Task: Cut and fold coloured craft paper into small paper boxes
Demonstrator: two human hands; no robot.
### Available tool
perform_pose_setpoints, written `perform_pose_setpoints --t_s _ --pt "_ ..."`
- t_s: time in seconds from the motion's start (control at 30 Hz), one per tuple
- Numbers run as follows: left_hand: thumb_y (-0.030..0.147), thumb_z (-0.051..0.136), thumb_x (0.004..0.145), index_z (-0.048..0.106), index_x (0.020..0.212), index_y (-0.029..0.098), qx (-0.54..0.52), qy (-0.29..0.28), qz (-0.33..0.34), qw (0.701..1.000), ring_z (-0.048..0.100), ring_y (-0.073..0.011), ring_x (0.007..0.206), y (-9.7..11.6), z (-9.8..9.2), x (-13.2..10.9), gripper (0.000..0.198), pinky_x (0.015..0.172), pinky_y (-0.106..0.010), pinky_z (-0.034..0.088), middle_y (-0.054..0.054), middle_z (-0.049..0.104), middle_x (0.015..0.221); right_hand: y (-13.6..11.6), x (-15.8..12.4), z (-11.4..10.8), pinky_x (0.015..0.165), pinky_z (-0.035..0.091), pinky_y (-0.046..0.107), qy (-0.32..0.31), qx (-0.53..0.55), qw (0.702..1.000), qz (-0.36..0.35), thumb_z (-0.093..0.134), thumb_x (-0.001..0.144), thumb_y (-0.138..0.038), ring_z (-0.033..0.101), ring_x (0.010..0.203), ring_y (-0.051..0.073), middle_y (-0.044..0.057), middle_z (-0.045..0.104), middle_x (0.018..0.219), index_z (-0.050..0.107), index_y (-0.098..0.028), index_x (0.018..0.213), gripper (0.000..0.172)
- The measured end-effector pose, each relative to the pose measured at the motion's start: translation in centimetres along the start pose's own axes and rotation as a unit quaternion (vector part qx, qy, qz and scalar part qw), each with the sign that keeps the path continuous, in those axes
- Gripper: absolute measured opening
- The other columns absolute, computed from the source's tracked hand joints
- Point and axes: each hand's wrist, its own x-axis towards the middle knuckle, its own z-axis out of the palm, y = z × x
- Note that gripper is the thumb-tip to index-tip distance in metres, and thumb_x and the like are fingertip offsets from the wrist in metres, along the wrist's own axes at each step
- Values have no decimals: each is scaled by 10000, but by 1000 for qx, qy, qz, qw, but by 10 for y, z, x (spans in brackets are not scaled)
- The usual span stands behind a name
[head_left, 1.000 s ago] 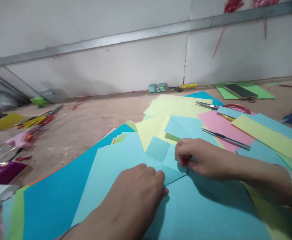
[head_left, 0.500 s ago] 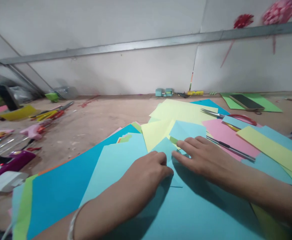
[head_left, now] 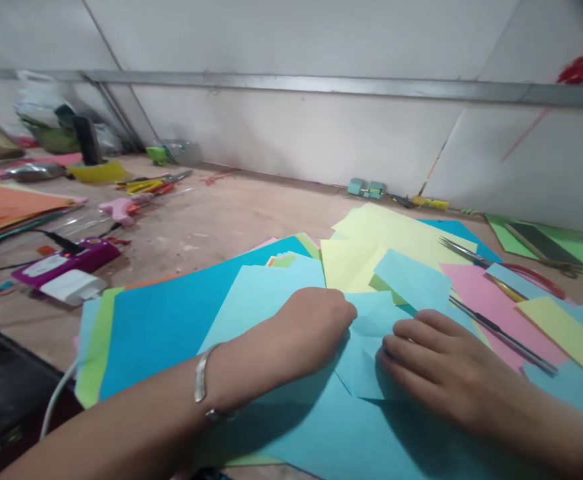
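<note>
Folded light-blue paper [head_left: 366, 350] lies over a large blue sheet [head_left: 331, 430]. At the paper's left edge, your left hand [head_left: 314, 330] curls; at its right, your right hand [head_left: 446, 370] rests, fingers bent. Whether either pinches cannot be told.

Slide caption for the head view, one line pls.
Left hand and right hand at a creased light-blue paper over colored sheets, with scissors and a phone farther right.

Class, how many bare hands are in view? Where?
2: left bare hand at the left of the creased light-blue paper; right bare hand at its right.
</note>
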Motion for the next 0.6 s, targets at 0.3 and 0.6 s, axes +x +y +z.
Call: perform_pose_setpoints --t_s 0.3,0.6 --pt "447 783 716 636 833 156 -23 -63 -10 998 595 -213 738 0 -9 -1 347 516 -273 279 -57 631 827 4 -6 8 761 424 328 -53 200 978 12 430 976 -143 578 827 162 49 660 871 601 -206 897 199" --pt "528 827 615 624 853 154 -25 -78 -3 997 593 -222 768 0 -6 3 488 522 -266 288 -61 630 855 -10 0 38 629 456 279 50 236 945 220 520 953 -323 535 720 150 48 586 807 508 -191 710 277"
